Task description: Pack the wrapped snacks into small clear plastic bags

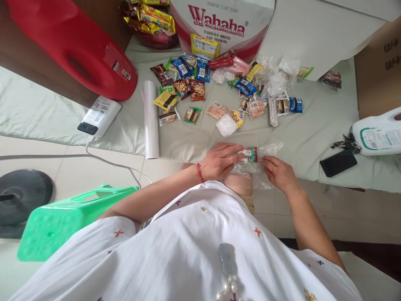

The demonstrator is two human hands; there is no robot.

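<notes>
Nearest to you hangs the pale pendant (226, 259) on its beads, against your white shirt (169, 255), well back from the fingers of both hands. Between your fingertips, close by the near edge of the cloth-covered surface (181, 144), sits the small snack packet (250, 154), with clear film (272, 149) around and below it. Your left hand (221, 162) lays its fingers close together over the packet's left part; the thumb is hard to make out, so whether they pinch or only press, you cannot tell. Your right hand (280, 172) pinches the film between thumb and fingertips, just beside the packet's other end. As a judgement, the covering is partway: film is about the packet, but it flares loose beyond and below your right fingertips, not yet drawn snug. Beyond your left fingertips a whitish bundle (227, 125) looks finished, while many loose snacks (198, 90) farther out show no such film. The packet's long axis seems to run from left fingers to right, nearly level across your view; its reddish-brown end points at your right fingertips, the opposite end hidden beneath your left fingers.
</notes>
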